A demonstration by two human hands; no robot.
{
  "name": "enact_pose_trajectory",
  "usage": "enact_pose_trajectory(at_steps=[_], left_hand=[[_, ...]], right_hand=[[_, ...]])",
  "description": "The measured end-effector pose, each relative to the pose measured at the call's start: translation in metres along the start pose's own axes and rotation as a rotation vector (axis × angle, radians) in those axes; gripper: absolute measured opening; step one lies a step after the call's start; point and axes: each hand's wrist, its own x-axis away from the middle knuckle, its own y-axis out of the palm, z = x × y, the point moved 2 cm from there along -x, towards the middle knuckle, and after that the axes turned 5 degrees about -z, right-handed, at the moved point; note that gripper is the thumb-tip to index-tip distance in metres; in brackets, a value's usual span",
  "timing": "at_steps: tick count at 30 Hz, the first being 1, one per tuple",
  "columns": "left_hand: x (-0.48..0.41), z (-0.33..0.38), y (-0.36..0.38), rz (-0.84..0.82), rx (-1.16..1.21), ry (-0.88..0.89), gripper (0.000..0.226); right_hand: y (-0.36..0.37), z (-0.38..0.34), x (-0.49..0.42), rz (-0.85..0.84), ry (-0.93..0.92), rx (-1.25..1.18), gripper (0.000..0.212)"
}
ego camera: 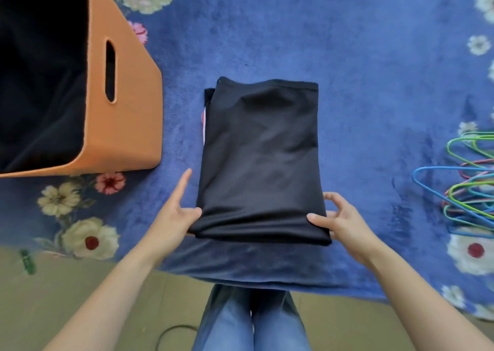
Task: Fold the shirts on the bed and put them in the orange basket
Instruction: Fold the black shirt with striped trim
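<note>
A folded black shirt (259, 158) lies flat on the bed (374, 83), its near edge between the two hands. The left hand (173, 214) grips the near left corner: the thumb lies on top of the cloth, the index finger points straight out along the shirt's side, and the other fingers are tucked out of sight beneath the fold. The right hand (339, 219) grips the near right corner, with the thumb on top and curled fingers (330, 196) against the edge, their tips hidden by the cloth.

Beyond the left fingers, a thin red and white strip (203, 120) peeks out of the shirt's side, too small to identify. Farther out on that side stands the orange basket (128, 126), cut off by the frame; its inside is dark, and I cannot make out the contents. Well outside the right fingers lies a pile of coloured hangers (470, 184), also partly cut off.
</note>
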Motion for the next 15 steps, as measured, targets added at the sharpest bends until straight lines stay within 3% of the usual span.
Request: enact_pose_trajectory(at_steps=[2, 3, 5, 9, 12, 15], left_hand=[[0.017, -0.008, 0.017, -0.081, -0.021, 0.034, 0.076], [0.024, -0.012, 0.025, -0.11, -0.021, 0.042, 0.073], [0.036, -0.011, 0.033, -0.14, 0.007, 0.003, 0.058], [0.036, 0.007, 0.034, -0.237, 0.298, -0.267, 0.04], [0.021, 0.034, 0.015, -0.33, 0.533, -0.392, 0.038], [0.007, 0.062, -0.006, -0.442, 0.64, -0.311, 0.053]], right_hand=[[-0.014, 0.011, 0.012, -0.051, 0.018, 0.058, 0.071], [-0.02, 0.015, 0.018, -0.083, 0.029, 0.058, 0.075], [-0.03, 0.019, 0.026, -0.106, 0.057, -0.047, 0.062], [-0.04, 0.006, 0.022, -0.113, 0.152, -0.117, 0.034], [-0.047, -0.018, 0.008, -0.157, 0.11, -0.239, 0.068], [-0.051, -0.046, -0.004, -0.215, 0.026, -0.239, 0.073]])
